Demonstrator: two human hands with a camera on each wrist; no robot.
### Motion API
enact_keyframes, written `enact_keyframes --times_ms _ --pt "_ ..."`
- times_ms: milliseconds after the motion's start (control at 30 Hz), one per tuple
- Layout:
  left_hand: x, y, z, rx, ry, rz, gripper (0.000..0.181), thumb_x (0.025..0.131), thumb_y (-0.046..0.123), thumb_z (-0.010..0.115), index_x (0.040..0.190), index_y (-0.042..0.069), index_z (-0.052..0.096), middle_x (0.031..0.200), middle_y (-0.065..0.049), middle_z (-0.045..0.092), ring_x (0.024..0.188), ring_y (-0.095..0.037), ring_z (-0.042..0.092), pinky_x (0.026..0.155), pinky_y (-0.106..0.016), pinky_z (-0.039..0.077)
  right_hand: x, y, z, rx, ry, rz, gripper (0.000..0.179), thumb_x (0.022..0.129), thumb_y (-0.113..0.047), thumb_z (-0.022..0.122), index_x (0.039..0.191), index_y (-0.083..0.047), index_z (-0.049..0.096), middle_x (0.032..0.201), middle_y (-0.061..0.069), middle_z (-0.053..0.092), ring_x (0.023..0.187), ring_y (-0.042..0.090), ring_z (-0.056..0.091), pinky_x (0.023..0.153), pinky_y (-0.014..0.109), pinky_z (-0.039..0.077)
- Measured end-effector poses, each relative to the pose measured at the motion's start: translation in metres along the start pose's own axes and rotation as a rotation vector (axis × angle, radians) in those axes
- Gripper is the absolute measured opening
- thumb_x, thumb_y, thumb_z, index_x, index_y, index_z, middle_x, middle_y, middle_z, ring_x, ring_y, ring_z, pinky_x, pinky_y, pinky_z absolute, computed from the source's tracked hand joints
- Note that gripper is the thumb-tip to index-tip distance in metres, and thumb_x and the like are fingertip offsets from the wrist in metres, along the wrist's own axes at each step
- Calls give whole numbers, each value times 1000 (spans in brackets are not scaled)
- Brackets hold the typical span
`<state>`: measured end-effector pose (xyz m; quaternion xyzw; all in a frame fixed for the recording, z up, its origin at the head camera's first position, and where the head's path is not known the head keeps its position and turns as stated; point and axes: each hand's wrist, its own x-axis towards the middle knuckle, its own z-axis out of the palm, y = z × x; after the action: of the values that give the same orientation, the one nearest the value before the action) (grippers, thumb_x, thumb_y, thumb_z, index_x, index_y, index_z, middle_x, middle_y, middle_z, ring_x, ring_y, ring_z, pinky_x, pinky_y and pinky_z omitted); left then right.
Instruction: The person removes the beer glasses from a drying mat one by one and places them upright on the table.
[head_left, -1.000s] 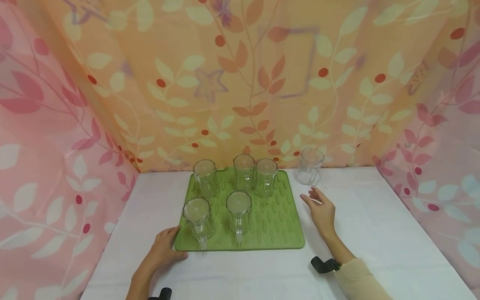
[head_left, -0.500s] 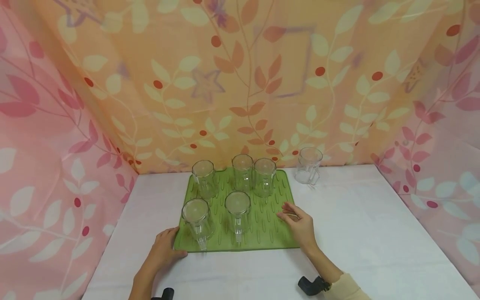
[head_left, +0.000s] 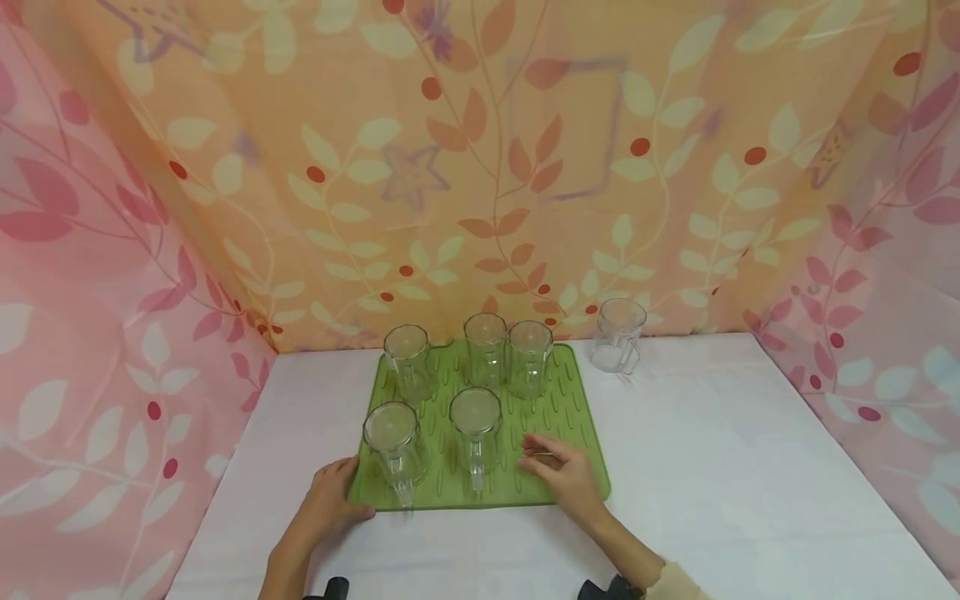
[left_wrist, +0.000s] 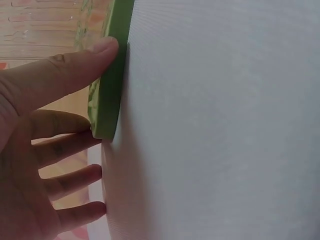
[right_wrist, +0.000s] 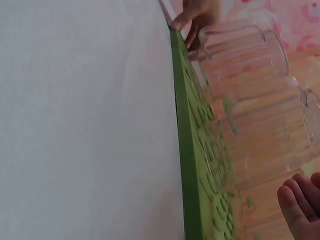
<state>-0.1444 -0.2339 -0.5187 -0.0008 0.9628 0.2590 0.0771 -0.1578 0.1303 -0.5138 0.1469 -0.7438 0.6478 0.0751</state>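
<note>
Several clear glass mugs stand upside down on a ribbed green drying mat (head_left: 558,421). At the mat's front left corner, my left hand (head_left: 327,500) has its thumb (left_wrist: 75,75) against the front edge and its spread fingers along the left side. My right hand (head_left: 568,482) hovers over the front right part of the mat with nothing in it, fingers loosely bent. It is just right of the front middle mug (head_left: 477,429). The front left mug (head_left: 395,442) stands near my left hand, its handle facing me.
Three mugs stand along the mat's back, one of them the back left mug (head_left: 411,362). Off the mat, at the table's back edge, stands another glass mug (head_left: 618,335). A white cloth (head_left: 712,467) covers the table. Floral curtains (head_left: 525,167) surround it.
My right hand has moved from near the mug off the mat, leftward and toward me, to above the mat's front right part. My left hand has stayed at the corner.
</note>
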Motion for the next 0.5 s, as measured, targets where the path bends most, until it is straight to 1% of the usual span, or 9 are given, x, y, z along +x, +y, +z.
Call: enact_keyframes --times_ms 100,233,400,500 --pt "-1 0 0 6 6 1 91 67 20 88 139 -12 43 139 -31 47 131 -52 38 107 -66 34 -2 -2 7 14 -62 -6 39 81 -5 75 114 13 64 106 30 68 95 22 71 83 21 58" --pt "-2 0 0 7 3 -8 90 68 21 87 140 -10 43 141 -30 47 132 -51 37 108 -66 34 -4 -3 15 21 -119 -26 42 81 -7 75 113 16 63 105 31 68 94 25 70 84 23 58" --pt "-3 1 -1 6 -2 -21 91 68 22 87 141 -9 43 141 -30 46 133 -51 37 108 -66 33 -8 -3 26 12 -165 -32 42 83 -12 75 114 14 64 105 28 69 95 37 69 86 28 58" --pt "-3 0 -1 9 0 -19 90 68 21 87 141 -9 43 141 -30 46 133 -51 36 108 -66 33 -9 -2 33 18 -187 -30 40 84 -12 74 114 13 64 105 26 70 96 37 69 87 28 58"
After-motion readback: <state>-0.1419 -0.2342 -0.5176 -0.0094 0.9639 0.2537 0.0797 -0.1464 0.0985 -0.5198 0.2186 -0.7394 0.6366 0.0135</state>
